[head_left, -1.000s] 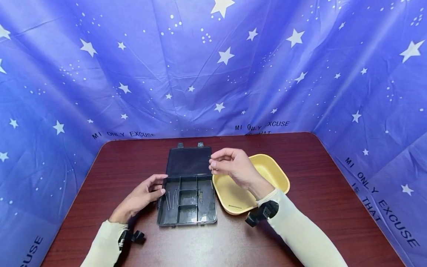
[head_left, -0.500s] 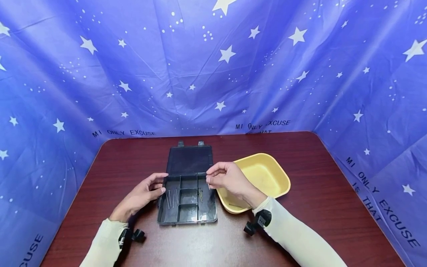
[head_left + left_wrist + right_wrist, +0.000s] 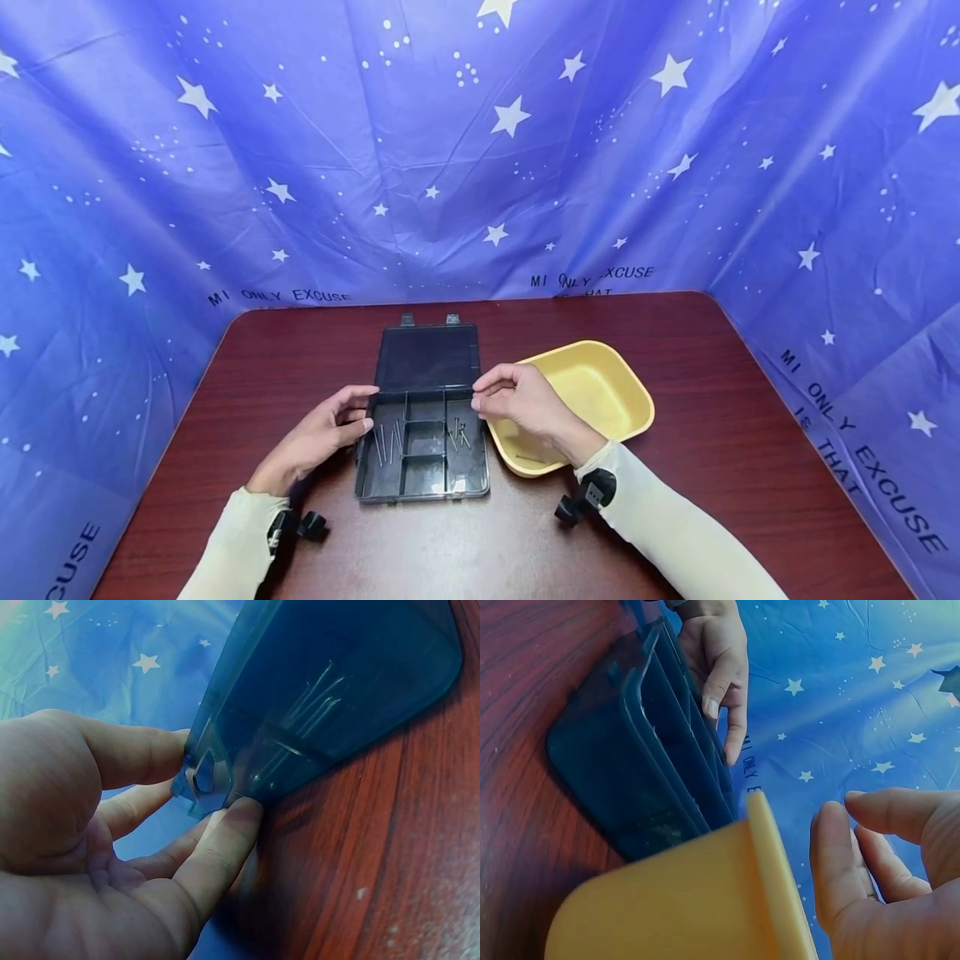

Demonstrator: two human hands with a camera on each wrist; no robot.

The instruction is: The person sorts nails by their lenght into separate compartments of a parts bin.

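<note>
A dark translucent compartment box [image 3: 422, 482] lies on the table with its lid [image 3: 427, 358] folded back. Thin nails [image 3: 392, 442] lie in its left compartment, and more nails [image 3: 459, 435] lie in the right one. My left hand [image 3: 321, 439] grips the box's left side, thumb and fingers around the edge; in the left wrist view the fingertips touch the wall. At the box's right edge, my right hand [image 3: 528, 407] is over the yellow bin [image 3: 647, 400], thumb and index finger close together. The right wrist view shows nothing between those fingertips.
A wooden table [image 3: 300, 350] carries the box and the bin side by side. Behind and around it hangs a blue starry cloth [image 3: 427, 150]. A thin nail [image 3: 531, 458] shows in the bin's front end, partly hidden by the right hand.
My right hand came down and forward to the box's right compartment, let go of a nail there, and drew slightly right. Another nail now shows in that compartment. My left hand kept still.
</note>
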